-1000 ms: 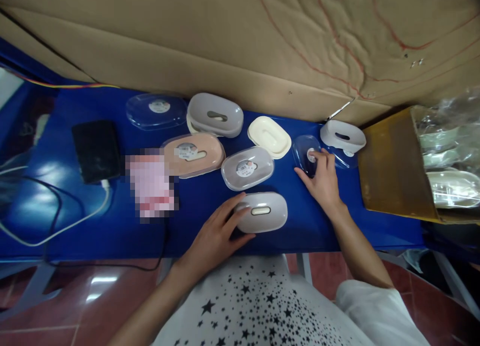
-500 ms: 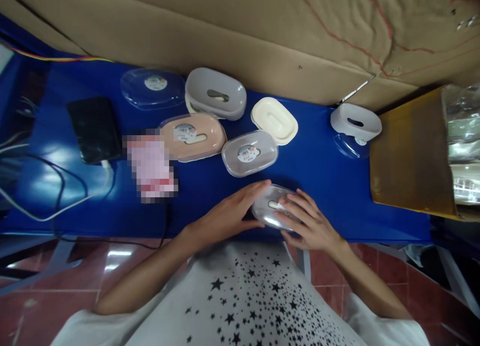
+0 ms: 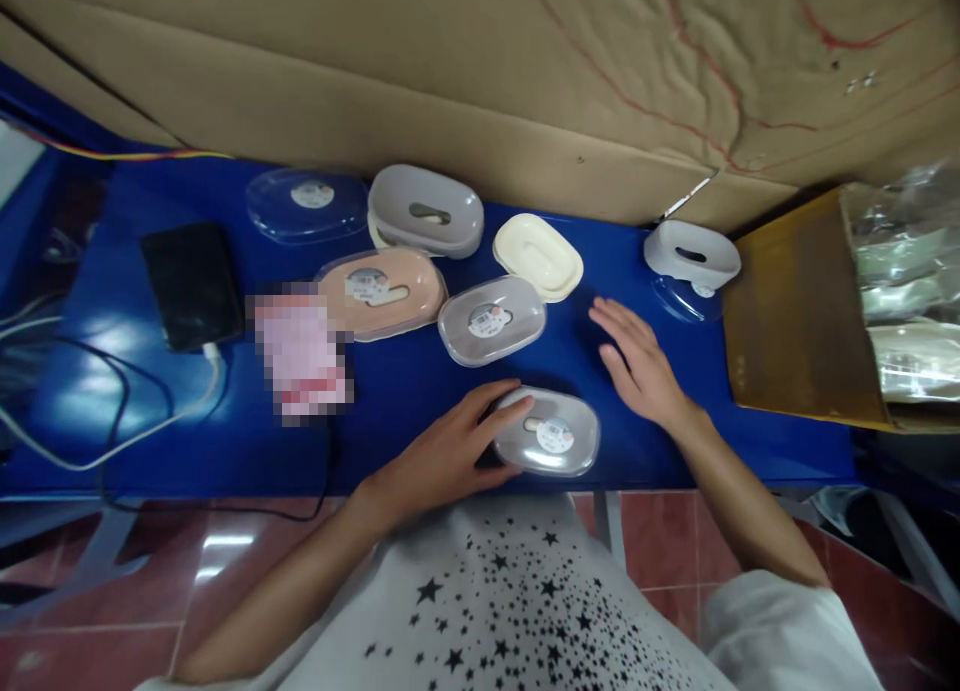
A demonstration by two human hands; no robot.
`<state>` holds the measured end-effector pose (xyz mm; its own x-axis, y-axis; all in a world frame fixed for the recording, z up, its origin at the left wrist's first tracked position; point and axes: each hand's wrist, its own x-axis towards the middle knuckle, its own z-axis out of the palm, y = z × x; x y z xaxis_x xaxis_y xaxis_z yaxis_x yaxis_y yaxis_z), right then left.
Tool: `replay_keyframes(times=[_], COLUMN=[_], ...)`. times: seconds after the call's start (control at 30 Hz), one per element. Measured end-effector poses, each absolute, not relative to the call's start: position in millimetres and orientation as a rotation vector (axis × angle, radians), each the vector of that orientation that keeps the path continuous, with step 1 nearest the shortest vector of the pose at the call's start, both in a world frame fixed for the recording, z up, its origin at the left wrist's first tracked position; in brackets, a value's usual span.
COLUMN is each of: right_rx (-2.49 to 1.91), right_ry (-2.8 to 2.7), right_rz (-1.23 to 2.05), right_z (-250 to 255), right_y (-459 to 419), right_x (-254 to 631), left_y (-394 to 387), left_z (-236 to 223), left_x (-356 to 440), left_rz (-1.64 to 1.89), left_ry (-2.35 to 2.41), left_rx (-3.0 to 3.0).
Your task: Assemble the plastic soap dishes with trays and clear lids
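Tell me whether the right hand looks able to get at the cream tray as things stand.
Probably yes. The right hand holds nothing, and only bare blue tabletop shows between it and the cream tray. The labelled grey dish crowds just the tray's near edge.

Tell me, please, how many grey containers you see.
4: front one at the left hand, middle one beyond it, back one, right one beside the box; the box may hide more.

The left hand (image 3: 450, 449) curls, fingers spread; the right hand (image 3: 637, 366) reaches forward, partly open.
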<state>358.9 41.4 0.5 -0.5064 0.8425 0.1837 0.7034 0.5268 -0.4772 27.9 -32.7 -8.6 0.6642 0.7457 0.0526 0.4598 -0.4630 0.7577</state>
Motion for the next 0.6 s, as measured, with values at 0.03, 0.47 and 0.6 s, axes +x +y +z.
replay_keyframes(times=[0.03, 0.47, 0.6], right_rx=[-1.323, -1.758, -1.843], right_ry=[-2.397, -2.242, -2.062], right_rz=[0.431, -0.085, 0.029], right_z=[-2, -9, -11], right_y=[59, -42, -123], right_x=[358, 426, 435], left_y=[-36, -32, -2], left_z=[-8, -4, 6], left_x=[27, 70, 108], left_rz=[0.498, 0.679, 0.552], left_ry=[0.934, 1.193, 1.165], left_rx=[2.143, 2.644, 2.654])
